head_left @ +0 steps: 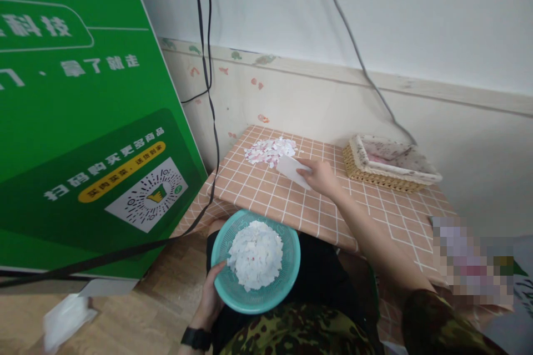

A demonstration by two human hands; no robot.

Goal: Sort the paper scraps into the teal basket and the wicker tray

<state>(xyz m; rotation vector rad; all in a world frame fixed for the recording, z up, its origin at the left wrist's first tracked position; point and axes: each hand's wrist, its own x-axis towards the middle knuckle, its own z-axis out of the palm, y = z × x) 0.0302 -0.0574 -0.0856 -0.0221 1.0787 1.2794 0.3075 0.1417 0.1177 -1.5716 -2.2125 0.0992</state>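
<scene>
My left hand grips the left rim of a teal plastic basket that rests on my lap. Inside it lies a heap of white paper scraps. My right hand is stretched over the table and closed on a flat white card, its fingers at the card's right end. The card's far left edge is beside a pile of white and pinkish paper scraps on the checked tablecloth. My left thumb shows over the rim, while the other fingers are hidden under the basket.
A brown checked tablecloth covers the table against the wall. At the back right stands a cloth-lined wicker basket. A green sign panel rises on the left, with a black cable hanging before it. A plastic bag lies on the floor.
</scene>
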